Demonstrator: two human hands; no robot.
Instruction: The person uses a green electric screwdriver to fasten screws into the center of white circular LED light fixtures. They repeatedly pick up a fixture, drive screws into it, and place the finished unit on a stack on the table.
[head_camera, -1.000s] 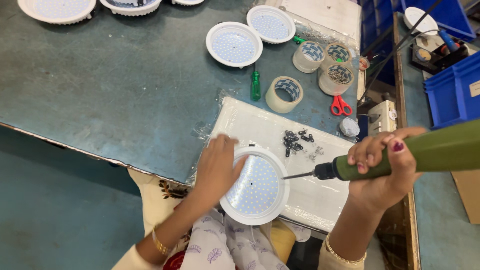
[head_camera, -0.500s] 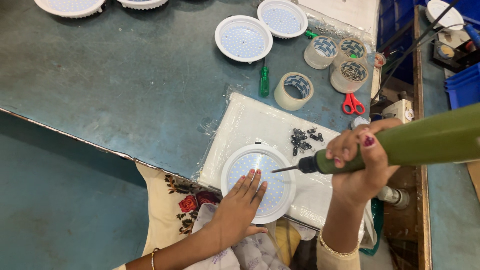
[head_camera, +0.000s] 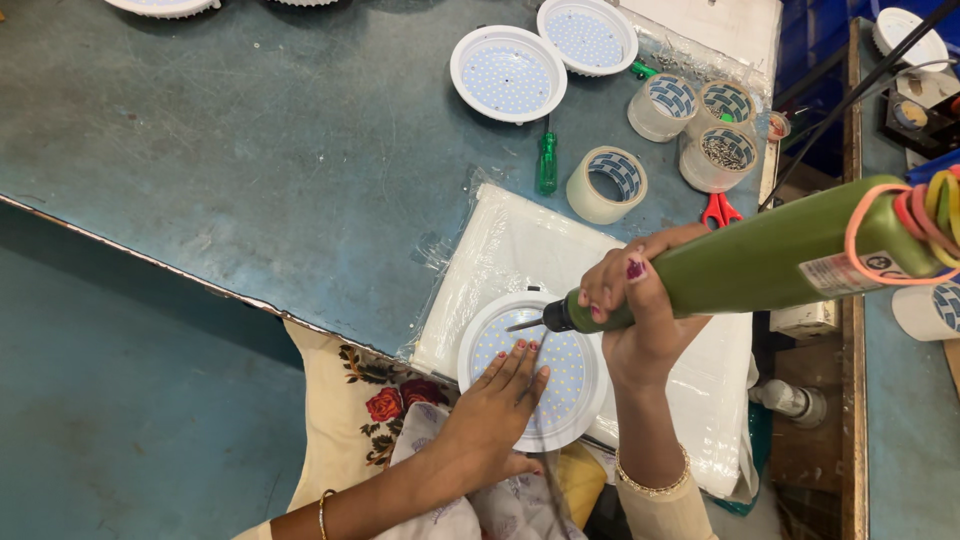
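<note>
The left hand (head_camera: 490, 415) lay flat, fingers spread, palm down on the near-left part of the round lamp (head_camera: 535, 372), pinning it rather than pinching it. The lamp sat on a white pad (head_camera: 520, 250) at the near edge of the desk (head_camera: 250, 150), partly overhanging it. The right hand (head_camera: 635, 305) was raised above the lamp's right side, its grip wrapped tight around the green driver (head_camera: 760, 255), which ran off to the right with its bit pointing left over the lamp's far rim. Compared with half a second before, the left hand had slid further onto the lamp, and the driver tip had come nearer its rim. Beyond the pad lay a green screwdriver (head_camera: 547, 160), tape rolls (head_camera: 606, 184) and red scissors (head_camera: 716, 210).
</note>
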